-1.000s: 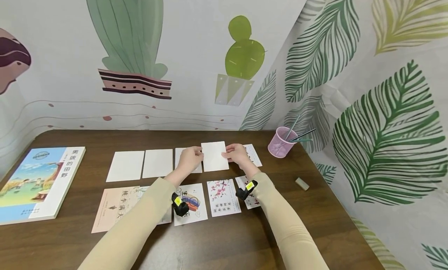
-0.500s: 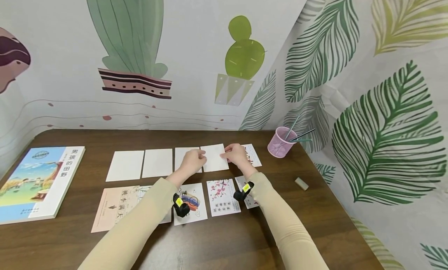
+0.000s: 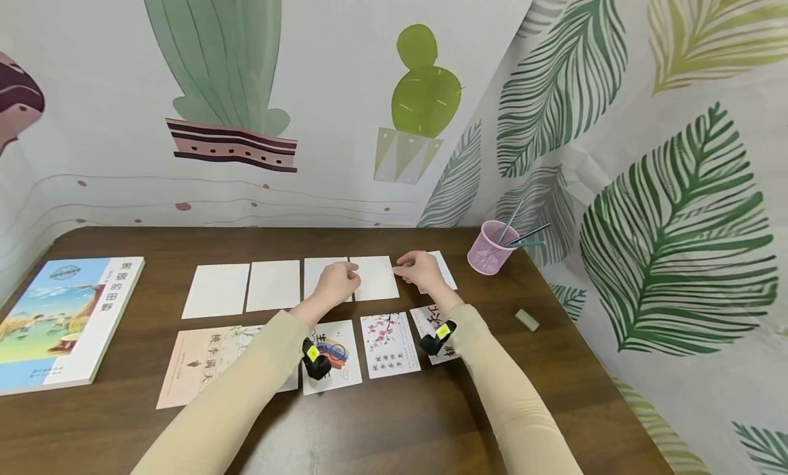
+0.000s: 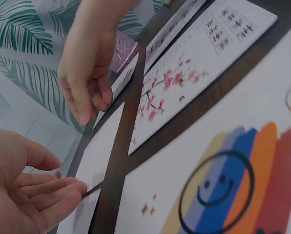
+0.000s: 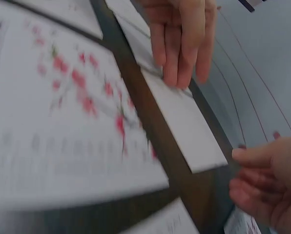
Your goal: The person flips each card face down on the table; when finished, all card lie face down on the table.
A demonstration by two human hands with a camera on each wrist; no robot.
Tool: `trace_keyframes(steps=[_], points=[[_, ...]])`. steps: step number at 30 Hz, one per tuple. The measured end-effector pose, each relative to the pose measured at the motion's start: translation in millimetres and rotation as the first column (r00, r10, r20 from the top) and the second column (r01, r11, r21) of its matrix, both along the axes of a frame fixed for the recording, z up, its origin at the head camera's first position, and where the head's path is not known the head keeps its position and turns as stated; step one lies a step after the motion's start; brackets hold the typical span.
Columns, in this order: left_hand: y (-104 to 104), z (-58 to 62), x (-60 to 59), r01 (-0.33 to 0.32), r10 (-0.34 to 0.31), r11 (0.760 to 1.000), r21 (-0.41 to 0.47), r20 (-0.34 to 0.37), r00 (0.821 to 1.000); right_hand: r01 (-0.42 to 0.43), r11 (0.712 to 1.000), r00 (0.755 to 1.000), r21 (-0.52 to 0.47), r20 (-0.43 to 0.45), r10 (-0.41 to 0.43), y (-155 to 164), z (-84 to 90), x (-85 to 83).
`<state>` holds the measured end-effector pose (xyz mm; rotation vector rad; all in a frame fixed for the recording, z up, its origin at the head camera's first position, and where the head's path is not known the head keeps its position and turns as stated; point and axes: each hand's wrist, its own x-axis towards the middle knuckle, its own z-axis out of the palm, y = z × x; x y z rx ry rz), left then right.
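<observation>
Head view showed me a white paper rectangle [image 3: 377, 280], long edges facing slack, empty left hand [image 3: 335, 282] and right hand [image 3: 421, 270].

On the dark brown wooden table [image 3: 369, 427] we see a thick book [image 3: 68, 324] at the left. In the back row we count four plain white cards [image 3: 374, 278], the third partly hidden, then a printed card [image 3: 444, 270], also partly hidden. In the front row we find a pink card [image 3: 198, 367], a half-hidden card [image 3: 250, 334], a rainbow card [image 3: 335, 358], a blossom card [image 3: 389, 346] and a black-lettered card [image 3: 434, 317]. At the right we have a pink cup [image 3: 488, 248] and, nearer us, an eraser [image 3: 526, 319].
</observation>
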<state>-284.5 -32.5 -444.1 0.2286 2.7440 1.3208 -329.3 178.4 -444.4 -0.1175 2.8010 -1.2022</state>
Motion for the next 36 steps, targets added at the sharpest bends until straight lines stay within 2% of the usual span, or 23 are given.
trace_keyframes(steps=[4,8,14,21,25,30,36], points=[[7.4,3.8,0.3,-0.029,0.029,0.999,0.043,-0.012,0.999,-0.020,0.996,0.991,0.090,-0.130,0.032,23.8,-0.7,3.2],[21.1,4.1,1.8,-0.040,0.042,0.992,0.124,-0.012,0.999,0.039,0.994,0.983,0.098,-0.182,-0.020,49.6,0.1,5.2],[48.7,2.2,6.5,0.058,-0.068,0.980,0.190,0.050,0.996,0.077,0.997,0.992,0.024,-0.105,-0.074,82.6,0.2,8.2],[79.2,2.2,6.4,0.123,-0.154,0.959,0.256,0.105,0.982,0.090,0.996,0.995,0.015,-0.032,-0.090,102.0,-2.5,10.1],[89.6,0.3,4.1,0.187,-0.219,0.950,0.251,0.107,0.970,0.083,0.997,0.996,0.005,-0.011,-0.083,102.7,-6.0,8.5],[97.9,0.4,4.6,0.241,-0.284,0.935,0.260,0.143,0.948,0.081,0.997,0.997,0.007,0.006,-0.081,99.3,-8.5,7.5],[103.3,-0.8,2.6,0.256,-0.300,0.937,0.236,0.174,0.938,0.082,0.997,0.997,-0.002,0.014,-0.082,94.9,-9.3,8.7]])
